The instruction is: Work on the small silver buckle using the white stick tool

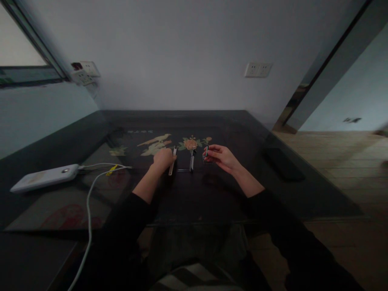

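My left hand point(163, 159) is closed, its fingertips on a slim pale strip with dark ends point(171, 167) that stands out beyond them on both sides. My right hand point(222, 157) pinches a small dark piece with a light edge point(207, 151) between thumb and fingers, slightly above the tabletop. Between the hands, a narrow black-and-silver piece point(192, 162) lies lengthwise on the dark table point(194, 198). The dim light hides what kind of things these are.
At the left lies a white power bank point(45, 178) with a white cable point(88, 202) running off the near edge. A black phone-like slab point(283, 163) lies at the right. Wall sockets point(258, 70) sit above the table, which has a printed flower-and-bird picture.
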{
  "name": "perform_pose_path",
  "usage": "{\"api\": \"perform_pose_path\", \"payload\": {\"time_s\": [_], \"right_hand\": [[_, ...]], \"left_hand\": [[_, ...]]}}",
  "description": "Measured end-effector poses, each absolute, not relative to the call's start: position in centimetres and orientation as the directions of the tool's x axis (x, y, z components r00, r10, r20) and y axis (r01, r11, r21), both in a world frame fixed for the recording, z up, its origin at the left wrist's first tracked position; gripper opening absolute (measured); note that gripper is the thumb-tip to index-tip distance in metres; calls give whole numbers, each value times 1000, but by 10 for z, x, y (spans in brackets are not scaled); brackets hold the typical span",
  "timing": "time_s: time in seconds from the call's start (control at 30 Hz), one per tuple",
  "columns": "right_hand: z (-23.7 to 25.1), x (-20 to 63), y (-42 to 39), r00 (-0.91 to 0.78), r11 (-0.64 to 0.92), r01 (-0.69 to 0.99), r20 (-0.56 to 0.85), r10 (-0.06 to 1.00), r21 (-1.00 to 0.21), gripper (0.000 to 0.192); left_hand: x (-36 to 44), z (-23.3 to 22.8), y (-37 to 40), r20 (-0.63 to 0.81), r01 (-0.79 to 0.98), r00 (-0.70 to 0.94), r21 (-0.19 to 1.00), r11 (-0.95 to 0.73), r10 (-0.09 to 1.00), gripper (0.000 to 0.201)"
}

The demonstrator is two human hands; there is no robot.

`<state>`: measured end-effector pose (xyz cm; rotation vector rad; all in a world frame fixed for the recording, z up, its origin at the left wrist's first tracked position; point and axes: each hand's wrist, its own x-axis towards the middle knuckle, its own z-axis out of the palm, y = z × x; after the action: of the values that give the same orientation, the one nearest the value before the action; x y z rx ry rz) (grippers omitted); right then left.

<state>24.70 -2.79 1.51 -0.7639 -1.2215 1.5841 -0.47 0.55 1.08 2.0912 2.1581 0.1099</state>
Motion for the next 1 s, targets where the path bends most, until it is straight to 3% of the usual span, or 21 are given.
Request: {"api": "perform_pose_path", "payload": {"time_s": [0.13,0.2,0.37,0.5,0.7,0.8,1.0], "right_hand": [[15,246,-28,-341,-46,-322,71,937,-946,33],[15,246,-28,-342,-52,-330,68,937,-942,34],[14,247,-27,-345,-54,-323,65,936,-945,28],[11,248,-25,-316,-60,-320,46,948,-946,27],[7,249,-22,-283,-98,-330,-1,959,-939,28],[3,247,-22,-307,-132,-316,-30,951,-940,25],[-1,243,-23,-330,-175,-339,-58,942,-925,28]], "left_hand": [[-4,10,5,-19,990,-18,140,21,1000,31],[-4,10,5,38,980,-10,198,2,999,29],[10,13,5,126,750,61,649,-129,990,24],[34,14,-4,295,490,152,807,-331,943,16],[58,14,-24,396,249,358,832,-496,845,36],[61,15,-32,388,254,399,824,-507,831,48],[63,15,-38,438,339,366,759,-556,821,45]]}}
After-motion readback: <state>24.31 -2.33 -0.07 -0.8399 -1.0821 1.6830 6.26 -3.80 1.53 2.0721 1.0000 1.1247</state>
